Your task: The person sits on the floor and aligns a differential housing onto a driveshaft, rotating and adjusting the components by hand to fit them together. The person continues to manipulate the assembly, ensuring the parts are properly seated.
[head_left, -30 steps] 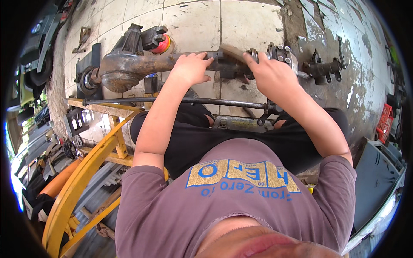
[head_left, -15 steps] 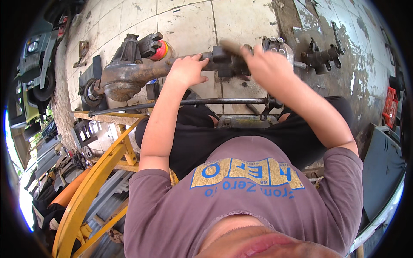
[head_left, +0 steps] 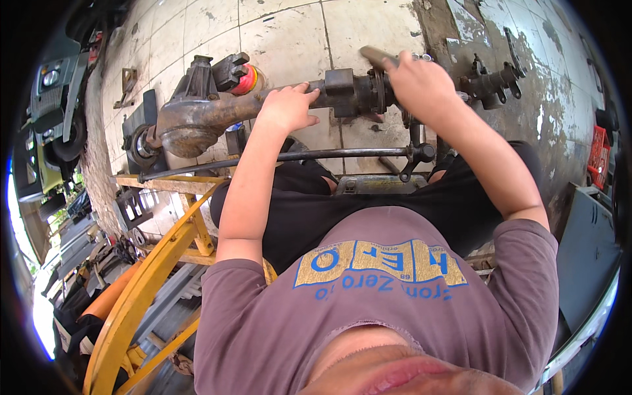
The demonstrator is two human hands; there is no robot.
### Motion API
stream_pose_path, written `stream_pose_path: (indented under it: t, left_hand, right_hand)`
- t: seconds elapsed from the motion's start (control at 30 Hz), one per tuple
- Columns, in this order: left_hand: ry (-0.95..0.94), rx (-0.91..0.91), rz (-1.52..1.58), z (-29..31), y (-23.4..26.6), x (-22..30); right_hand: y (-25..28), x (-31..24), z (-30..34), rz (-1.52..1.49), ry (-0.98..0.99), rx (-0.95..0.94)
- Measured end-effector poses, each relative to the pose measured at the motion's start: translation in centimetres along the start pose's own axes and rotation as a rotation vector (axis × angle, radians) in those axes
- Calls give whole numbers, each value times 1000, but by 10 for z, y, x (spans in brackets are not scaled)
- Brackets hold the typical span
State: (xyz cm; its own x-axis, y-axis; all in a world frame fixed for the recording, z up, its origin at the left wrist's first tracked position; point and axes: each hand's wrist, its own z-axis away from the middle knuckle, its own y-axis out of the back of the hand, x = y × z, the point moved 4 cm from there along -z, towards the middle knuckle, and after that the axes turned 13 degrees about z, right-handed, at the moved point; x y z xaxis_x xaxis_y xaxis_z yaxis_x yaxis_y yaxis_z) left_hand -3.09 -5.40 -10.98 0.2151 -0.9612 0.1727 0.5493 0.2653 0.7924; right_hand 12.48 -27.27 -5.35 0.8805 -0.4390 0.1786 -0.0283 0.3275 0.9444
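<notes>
A rusty, oily vehicle axle housing (head_left: 224, 113) lies across the floor in front of me, with a bulging differential casing (head_left: 191, 137) at its left. My left hand (head_left: 288, 108) rests on the axle tube, fingers spread and thumb apart, gripping nothing. In my right hand (head_left: 421, 82), closed fingers hold a brown wooden-looking brush (head_left: 376, 56), its far end sticking out to the left above the flange (head_left: 378, 92). The brush's bristles, if any, are hidden. My right hand covers much of the hub at the axle's right end. Nearer to me runs a long dark rod (head_left: 303, 156).
A red-and-yellow container (head_left: 249, 79) stands behind the axle. Another dark metal part (head_left: 494, 85) lies at the right. A yellow metal frame (head_left: 148, 289) is close on my left. Farther right are a red crate (head_left: 598, 158) and a grey-blue cabinet (head_left: 582, 250).
My right hand has moved to the right with the brush, which has lifted off from over the dark block on the axle. My left hand stays in place on the tube.
</notes>
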Motion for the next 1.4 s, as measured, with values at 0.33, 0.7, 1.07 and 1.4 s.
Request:
stream_pose_path:
  t: [0.33,0.7,1.07,1.4]
  left_hand:
    - [11,-19,7,1,1,-2]
    - [13,-22,5,-1,-5,0]
    - [13,-37,15,-1,-7,-4]
    - [19,-23,-3,2,-2,2]
  right_hand:
    - [24,-13,13,-118,89,94]
    - [-9,-8,-11,-93,69,63]
    - [27,-45,10,-142,223,96]
    - [9,-32,-1,-87,63,108]
